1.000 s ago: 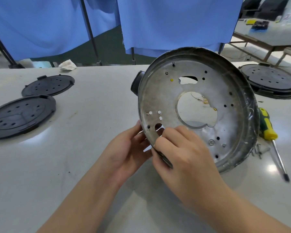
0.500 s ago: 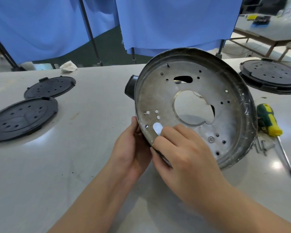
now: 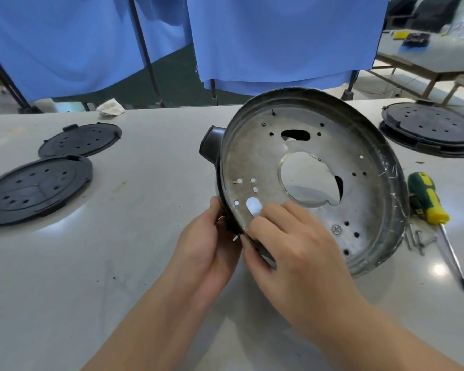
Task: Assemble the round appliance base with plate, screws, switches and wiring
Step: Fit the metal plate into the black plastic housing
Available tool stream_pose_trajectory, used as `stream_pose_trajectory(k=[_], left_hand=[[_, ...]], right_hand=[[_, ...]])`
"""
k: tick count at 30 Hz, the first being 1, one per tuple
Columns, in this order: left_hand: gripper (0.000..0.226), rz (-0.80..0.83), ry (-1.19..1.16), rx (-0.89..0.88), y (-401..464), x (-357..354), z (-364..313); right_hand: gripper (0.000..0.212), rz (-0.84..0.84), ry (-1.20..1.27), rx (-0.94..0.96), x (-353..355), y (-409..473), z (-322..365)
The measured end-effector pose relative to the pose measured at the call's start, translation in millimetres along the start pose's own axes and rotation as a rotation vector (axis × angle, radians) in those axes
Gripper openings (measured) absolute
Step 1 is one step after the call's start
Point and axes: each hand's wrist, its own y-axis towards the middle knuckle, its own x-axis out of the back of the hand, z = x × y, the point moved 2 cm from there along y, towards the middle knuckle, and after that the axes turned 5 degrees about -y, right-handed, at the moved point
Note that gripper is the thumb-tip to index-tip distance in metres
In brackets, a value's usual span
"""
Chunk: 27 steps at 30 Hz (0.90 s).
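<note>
We see a round metal appliance base [image 3: 306, 167] tilted up on its edge on a white desk [image 3: 118, 263], its holed inner face toward us. Our left hand [image 3: 206, 253] curls its fingers behind the base's lower left rim, while our right hand [image 3: 295, 253] grips that same rim, fingers bent over the inside. A green-and-yellow screwdriver [image 3: 429, 202] and loose screws [image 3: 418, 239] lie to the right, black round covers [image 3: 38, 188] to the left.

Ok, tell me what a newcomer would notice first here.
The round metal base, tilted up on edge mid-table, gripped at its lower rim by the left hand and right hand. Next, a green-and-yellow screwdriver with loose screws to its right, and black plastic discs lying far left.
</note>
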Motion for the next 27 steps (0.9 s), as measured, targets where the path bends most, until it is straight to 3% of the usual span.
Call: stream_pose_trajectory(k=[5, 12, 17, 23, 27], left_hand=[[0.038, 0.101, 0.072, 0.052, -4.4, 4.1, -6.2], [0.042, 0.133, 0.159, -0.09, -4.7, -1.3, -4.4], [0.046, 0.154, 0.165, -0.073, -5.6, -0.5, -5.9], [0.026, 0.252, 0.239, -0.054, -9.9, 1.0, -15.0], [0.019, 0.219, 0.333, -0.119, -10.0, 1.6, -18.6]], right_hand=[[0.025, -0.012, 0.016, -0.042, -0.2, -1.7, -2.2], [0.024, -0.01, 0.066, -0.084, 4.7, -0.1, -5.2], [0.024, 0.015, 0.042, -0.091, 7.6, 2.0, -6.7], [0.026, -0.014, 0.042, -0.108, 8.0, 5.2, -13.1], [0.028, -0.035, 0.07, -0.107, 8.3, 6.2, -16.7]])
